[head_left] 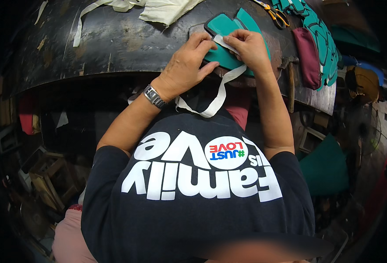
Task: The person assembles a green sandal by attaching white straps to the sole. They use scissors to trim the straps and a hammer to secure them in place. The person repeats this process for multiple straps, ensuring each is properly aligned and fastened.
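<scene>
A teal-green cut piece [222,55] with dark edging lies at the near edge of the dark work table, under both my hands. My right hand [251,48] pinches a white fabric strip [219,100] between thumb and fingers, over the green piece. From there the strip loops down past the table edge, in front of my shirt. My left hand [187,63] rests at the left side of the green piece. Its thumb is stretched away from the bent fingers, and the index fingertip is close to the strip's end.
Orange-and-black scissors [276,15] lie beyond my right hand. Many stacked teal pieces [327,48] and a maroon zippered pouch [306,58] are at the table's right. Cream cloth [169,9] lies on the far table [127,46]. A hammer [290,83] is at the right edge.
</scene>
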Available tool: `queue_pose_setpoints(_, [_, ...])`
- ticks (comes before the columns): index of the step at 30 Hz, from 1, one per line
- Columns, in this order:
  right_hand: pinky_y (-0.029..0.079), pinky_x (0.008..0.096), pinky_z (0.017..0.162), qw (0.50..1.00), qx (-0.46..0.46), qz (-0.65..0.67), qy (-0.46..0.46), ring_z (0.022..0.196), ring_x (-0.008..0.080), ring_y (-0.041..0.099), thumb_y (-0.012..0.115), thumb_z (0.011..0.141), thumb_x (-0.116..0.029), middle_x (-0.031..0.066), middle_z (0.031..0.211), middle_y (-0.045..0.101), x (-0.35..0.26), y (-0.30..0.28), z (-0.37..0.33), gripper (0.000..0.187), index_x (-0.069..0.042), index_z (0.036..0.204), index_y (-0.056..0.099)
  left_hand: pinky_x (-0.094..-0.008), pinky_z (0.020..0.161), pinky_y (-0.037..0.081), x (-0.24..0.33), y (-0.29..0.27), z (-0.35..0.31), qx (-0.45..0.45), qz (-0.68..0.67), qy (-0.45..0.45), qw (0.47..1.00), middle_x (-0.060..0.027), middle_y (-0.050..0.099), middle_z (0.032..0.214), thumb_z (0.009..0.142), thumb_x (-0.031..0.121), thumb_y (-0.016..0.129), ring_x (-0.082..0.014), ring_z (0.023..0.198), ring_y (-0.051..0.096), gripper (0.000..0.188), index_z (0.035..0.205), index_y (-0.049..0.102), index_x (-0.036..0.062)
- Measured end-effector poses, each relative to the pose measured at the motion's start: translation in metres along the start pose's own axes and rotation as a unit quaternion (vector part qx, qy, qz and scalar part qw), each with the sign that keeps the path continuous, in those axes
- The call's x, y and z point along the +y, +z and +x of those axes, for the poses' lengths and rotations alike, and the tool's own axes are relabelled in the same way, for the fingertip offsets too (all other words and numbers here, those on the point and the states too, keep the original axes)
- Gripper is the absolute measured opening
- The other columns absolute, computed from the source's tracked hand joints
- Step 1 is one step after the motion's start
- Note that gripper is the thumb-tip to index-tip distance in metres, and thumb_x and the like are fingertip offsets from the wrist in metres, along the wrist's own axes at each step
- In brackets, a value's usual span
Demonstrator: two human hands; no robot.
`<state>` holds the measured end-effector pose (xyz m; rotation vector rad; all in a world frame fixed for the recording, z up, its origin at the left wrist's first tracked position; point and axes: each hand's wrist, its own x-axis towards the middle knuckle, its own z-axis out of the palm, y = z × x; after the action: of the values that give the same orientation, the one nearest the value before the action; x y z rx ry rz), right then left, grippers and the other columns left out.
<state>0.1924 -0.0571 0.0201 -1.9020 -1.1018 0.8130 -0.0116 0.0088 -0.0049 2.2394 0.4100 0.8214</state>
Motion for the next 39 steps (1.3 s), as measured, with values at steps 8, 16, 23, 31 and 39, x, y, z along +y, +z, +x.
queue_pose_setpoints(8, [0.047,0.0237,0.054,1.0,-0.022,-0.002,-0.008,0.062,0.0074,0.061,0.076,0.087,-0.015,0.0042,0.072,0.069,0.002,-0.002,0.004,0.018,0.0,0.096,0.072,-0.04,0.101,0.044,-0.006,-0.001,0.009,-0.081,0.185,0.069,0.977,-0.0072,0.052,0.149,0.089,0.039,0.072,-0.0288,0.115,0.055,0.065,0.141,0.056,0.0037])
queue_pose_setpoints(16, [0.05,0.0192,0.067,0.979,-0.085,0.184,0.031,0.076,0.0046,0.065,0.078,0.087,-0.007,0.0011,0.084,0.07,-0.003,-0.051,-0.034,0.03,-0.005,0.115,0.068,-0.0385,0.103,0.04,-0.002,-0.004,0.011,-0.102,0.241,0.083,0.962,-0.0057,0.053,0.148,0.089,0.041,0.069,-0.0266,0.119,0.053,0.065,0.142,0.055,0.005])
queue_pose_setpoints(23, [0.032,0.0175,0.054,0.994,-0.047,0.094,0.021,0.061,-0.0006,0.045,0.076,0.087,-0.007,-0.0085,0.07,0.053,0.021,-0.044,-0.039,0.027,-0.006,0.112,0.068,-0.0394,0.102,0.041,-0.002,0.0,0.009,-0.099,0.26,0.086,0.957,-0.0082,0.052,0.149,0.091,0.044,0.067,-0.0285,0.119,0.053,0.064,0.145,0.053,0.0131])
queue_pose_setpoints(31, [0.035,0.0229,0.051,0.998,-0.002,0.058,-0.01,0.057,0.0026,0.045,0.076,0.081,-0.008,-0.0064,0.063,0.052,0.029,-0.037,-0.033,0.019,-0.004,0.098,0.069,-0.0403,0.099,0.043,0.004,0.003,0.013,-0.117,0.309,0.099,0.939,-0.0096,0.053,0.146,0.093,0.046,0.065,-0.0304,0.116,0.053,0.058,0.146,0.054,0.0255])
queue_pose_setpoints(39, [0.035,0.0182,0.054,1.0,-0.011,0.02,-0.014,0.062,-0.0002,0.048,0.076,0.085,-0.007,-0.0073,0.069,0.056,0.031,-0.04,-0.034,0.02,-0.005,0.102,0.067,-0.0401,0.098,0.045,0.01,0.006,0.018,-0.107,0.305,0.122,0.938,-0.0149,0.057,0.139,0.09,0.043,0.068,-0.0303,0.113,0.053,0.057,0.142,0.057,0.021])
